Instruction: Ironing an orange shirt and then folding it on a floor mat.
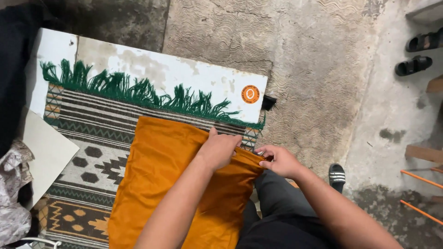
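Observation:
An orange cloth [161, 184] lies over a patterned woven rug [92, 138] with a green fringe [138, 92], on a white table [184, 74]. My left hand [219, 150] presses down on the cloth's upper right corner, fingers curled over the fabric. My right hand [277, 160] pinches the cloth's right edge beside the table's corner. Both forearms reach in from the lower right.
A round orange sticker [250, 94] marks the table's corner. A pale sheet [46, 152] and crumpled plastic [14, 193] lie at the left. Black sandals [417, 53] rest on the concrete floor at upper right; a slipper [337, 176] and orange rods [420, 193] are at the right.

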